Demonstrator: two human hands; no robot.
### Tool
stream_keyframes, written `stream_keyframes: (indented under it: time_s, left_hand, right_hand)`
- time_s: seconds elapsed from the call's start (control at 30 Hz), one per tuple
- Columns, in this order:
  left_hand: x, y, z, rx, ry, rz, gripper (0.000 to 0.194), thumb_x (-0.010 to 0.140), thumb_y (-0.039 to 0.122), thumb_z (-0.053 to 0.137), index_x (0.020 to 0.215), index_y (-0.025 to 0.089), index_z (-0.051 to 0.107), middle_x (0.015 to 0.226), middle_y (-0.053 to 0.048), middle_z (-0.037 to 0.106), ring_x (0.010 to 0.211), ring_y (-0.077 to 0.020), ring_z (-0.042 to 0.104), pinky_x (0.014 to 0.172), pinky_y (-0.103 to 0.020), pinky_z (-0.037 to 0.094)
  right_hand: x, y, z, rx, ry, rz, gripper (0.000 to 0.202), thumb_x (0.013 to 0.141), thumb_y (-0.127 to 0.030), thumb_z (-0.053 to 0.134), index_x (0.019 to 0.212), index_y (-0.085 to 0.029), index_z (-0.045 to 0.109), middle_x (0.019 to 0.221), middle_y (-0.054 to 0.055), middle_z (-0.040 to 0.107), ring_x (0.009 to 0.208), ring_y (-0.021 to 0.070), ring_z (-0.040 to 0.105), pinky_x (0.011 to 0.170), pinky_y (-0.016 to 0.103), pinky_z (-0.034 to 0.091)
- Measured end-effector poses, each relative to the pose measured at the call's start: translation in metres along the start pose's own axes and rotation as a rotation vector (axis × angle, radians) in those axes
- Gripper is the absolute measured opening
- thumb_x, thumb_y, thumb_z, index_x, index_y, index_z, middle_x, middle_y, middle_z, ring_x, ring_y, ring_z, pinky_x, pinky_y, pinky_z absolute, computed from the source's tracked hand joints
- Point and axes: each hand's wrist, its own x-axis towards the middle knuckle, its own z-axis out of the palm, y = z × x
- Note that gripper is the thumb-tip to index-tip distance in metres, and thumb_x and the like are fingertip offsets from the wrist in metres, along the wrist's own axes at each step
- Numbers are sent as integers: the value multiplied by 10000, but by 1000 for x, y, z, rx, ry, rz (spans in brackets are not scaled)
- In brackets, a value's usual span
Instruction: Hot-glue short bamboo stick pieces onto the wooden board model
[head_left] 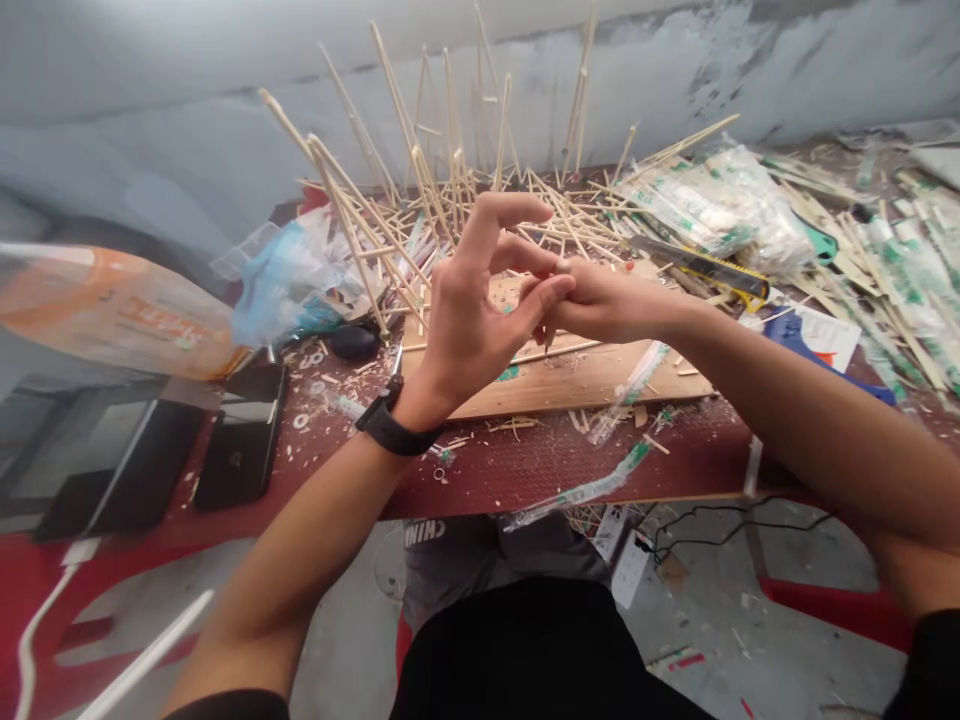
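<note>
Where fingers [550, 294] touch, wooden board [585, 380] below, sticks [423, 180] beyond

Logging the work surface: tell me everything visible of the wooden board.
The wooden board is flat, light brown, with visible grain. It lies on the dark red table, below the left hand and right hand. Thin sticks lie on it; a clear wrapper with green print crosses its near edge. Hands and sticks hide part of it.

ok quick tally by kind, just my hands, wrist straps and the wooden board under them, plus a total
Hands: 2 (left hand, right hand)
Wrist straps: 1 (black strap)
Wooden boards: 1 (wooden board)
Total: 4
</note>
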Motion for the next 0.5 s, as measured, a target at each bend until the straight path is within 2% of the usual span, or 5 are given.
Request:
stream_keyframes:
  time_s: [0.13,0.27,0.4,0.5]
  left_hand:
    - [2,1,1,-85,55,82,372,1005,248,772,1275,278,518,984,35,755,928,-182,811,960,-383,653]
    - [0,2,1,-55,64,46,310,1054,300,722,1282,295,513,940,51,764,970,-185,811,975,-403,659]
    - [-2,6,-1,-33,59,56,345,1026,285,765,1278,307,531,1030,50,776,1058,-190,807,1022,-399,662]
    - [-3,10,0,-85,79,53,334,1000,241,794,1231,286,558,1271,1,748,1074,-190,818,1013,-368,681]
  right_hand:
    - [1,-3,9,113,72,76,171,928,-113,620,774,-186,594,690,-23,564,667,97,507,610,243,446]
    - [8,-4,25,306,153,73,140,873,-91,602,782,-193,573,707,-17,541,671,108,505,584,250,434]
    - [12,-3,38,264,307,-32,323,902,-230,705,711,-220,446,714,-38,412,670,99,378,539,255,343]
    - [13,-5,49,297,391,24,428,995,-476,682,748,-237,428,714,-36,369,683,120,355,543,264,357]
